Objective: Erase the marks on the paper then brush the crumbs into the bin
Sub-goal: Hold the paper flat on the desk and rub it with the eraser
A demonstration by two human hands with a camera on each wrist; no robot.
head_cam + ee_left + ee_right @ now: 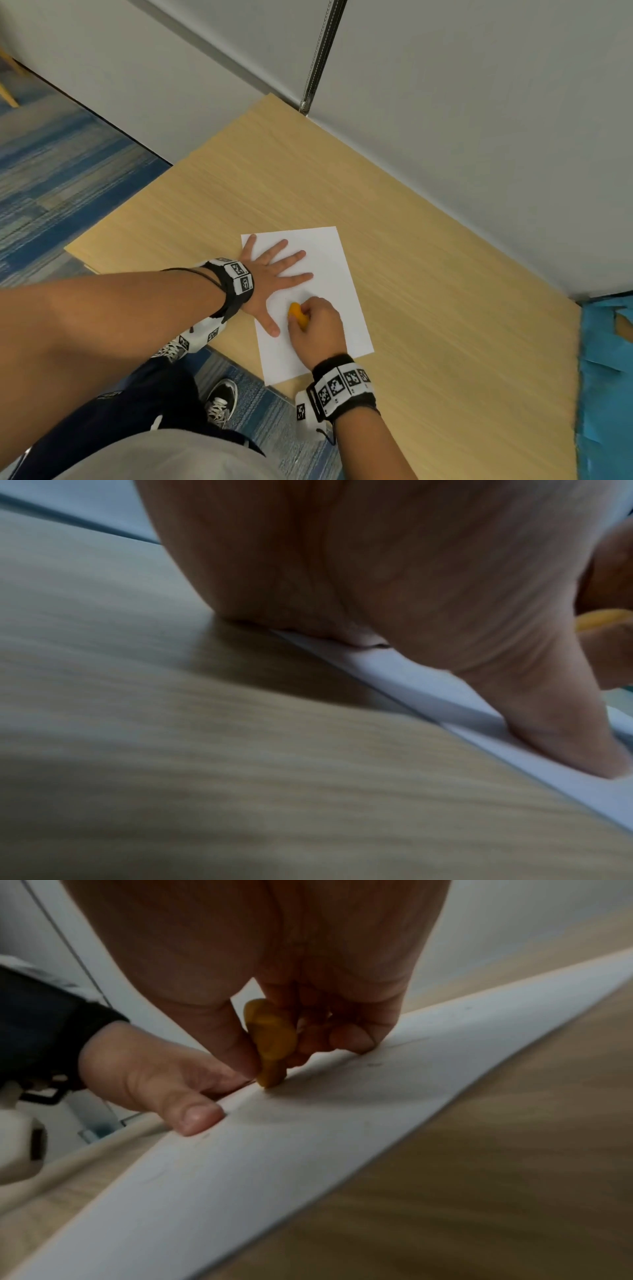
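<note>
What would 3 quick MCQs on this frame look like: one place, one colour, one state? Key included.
1. Where does the left hand rest?
A. on the bare table
B. flat on the paper
C. on the wall

2. What colour is the eraser?
A. orange-yellow
B. blue
C. white

3. What is the right hand doing?
A. hanging open above the table
B. lying flat beside the paper
C. gripping the eraser with its tip on the paper

Key:
1 B: the head view shows its fingers spread on the paper, which lies on the table.
2 A: the eraser shows orange-yellow in the right wrist view.
3 C: the right hand has thumb and fingers closed round the eraser, whose lower end meets the sheet.
</note>
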